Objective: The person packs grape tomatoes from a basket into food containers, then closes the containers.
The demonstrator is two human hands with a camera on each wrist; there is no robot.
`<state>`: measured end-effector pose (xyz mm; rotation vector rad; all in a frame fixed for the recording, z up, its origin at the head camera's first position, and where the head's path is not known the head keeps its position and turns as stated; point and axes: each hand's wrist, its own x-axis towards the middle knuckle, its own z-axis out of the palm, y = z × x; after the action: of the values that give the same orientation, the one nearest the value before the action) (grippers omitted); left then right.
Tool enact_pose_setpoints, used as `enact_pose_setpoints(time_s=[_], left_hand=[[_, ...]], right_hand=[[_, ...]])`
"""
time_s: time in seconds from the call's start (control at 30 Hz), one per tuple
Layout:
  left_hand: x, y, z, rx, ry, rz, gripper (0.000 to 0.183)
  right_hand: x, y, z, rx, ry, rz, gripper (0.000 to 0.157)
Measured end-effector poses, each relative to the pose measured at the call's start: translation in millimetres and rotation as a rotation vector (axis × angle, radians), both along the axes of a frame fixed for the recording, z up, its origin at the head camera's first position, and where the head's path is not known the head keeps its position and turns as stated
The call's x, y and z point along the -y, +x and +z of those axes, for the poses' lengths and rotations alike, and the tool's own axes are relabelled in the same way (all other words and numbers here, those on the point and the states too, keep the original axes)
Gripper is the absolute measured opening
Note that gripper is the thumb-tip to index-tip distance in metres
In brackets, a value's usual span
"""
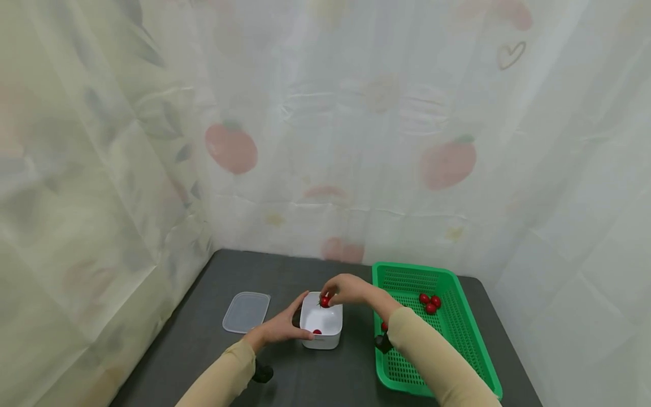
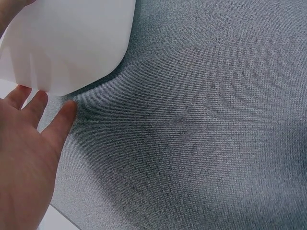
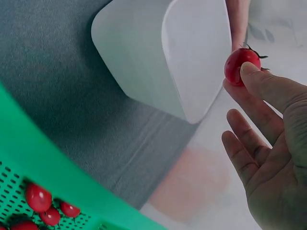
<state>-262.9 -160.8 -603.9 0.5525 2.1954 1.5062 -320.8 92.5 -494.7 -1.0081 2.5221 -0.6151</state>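
Note:
A white square container (image 1: 328, 342) stands on the dark table, with a red cherry tomato (image 1: 317, 332) inside near its front wall. My left hand (image 1: 280, 327) holds the container from the left, thumb at the front and fingers along the far side. In the left wrist view, fingertips (image 2: 42, 96) meet the container's lower wall. Over the container's opening, my right hand (image 1: 351, 288) pinches another cherry tomato (image 3: 235, 66) between thumb and index finger. Its green stem shows in the right wrist view, where the other fingers (image 3: 242, 155) are spread loosely.
A green perforated basket (image 1: 465, 333) stands on the right, holding several cherry tomatoes (image 1: 431, 308); my right forearm passes over it. To the left lies a translucent square lid (image 1: 247, 312). A patterned curtain (image 1: 335, 141) hangs behind the table (image 1: 300, 268).

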Motion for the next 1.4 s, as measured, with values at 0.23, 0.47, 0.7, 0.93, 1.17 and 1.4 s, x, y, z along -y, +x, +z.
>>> enact_pose_setpoints(time_s=[0.23, 0.47, 0.7, 0.93, 1.17, 1.4], left_hand=[[-0.5, 2.2, -1.0, -0.006, -0.016, 0.012, 0.114], [-2.0, 4.1, 1.5, -0.001, -0.009, -0.002, 0.114], [-1.2, 6.1, 2.4, 0.005, -0.002, -0.006, 0.114], [-0.5, 6.8, 2.2, 0.017, 0.029, -0.021, 0.115], [-0.2, 6.1, 3.2, 0.012, 0.037, -0.026, 0.115], [0.8, 4.2, 0.7, 0.010, 0.032, -0.032, 0.114]], right_hand=[[13.7, 2.7, -10.8, 0.000, 0.045, 0.011, 0.023], [20.2, 6.3, -15.7, -0.014, 0.101, 0.008, 0.020], [29.3, 11.2, -21.5, -0.094, 0.227, 0.043, 0.016], [37.3, 17.9, -24.1, -0.138, 0.359, 0.072, 0.015], [40.6, 21.2, -25.7, -0.186, 0.450, 0.075, 0.015], [36.9, 21.7, -25.7, -0.194, 0.446, 0.097, 0.019]])
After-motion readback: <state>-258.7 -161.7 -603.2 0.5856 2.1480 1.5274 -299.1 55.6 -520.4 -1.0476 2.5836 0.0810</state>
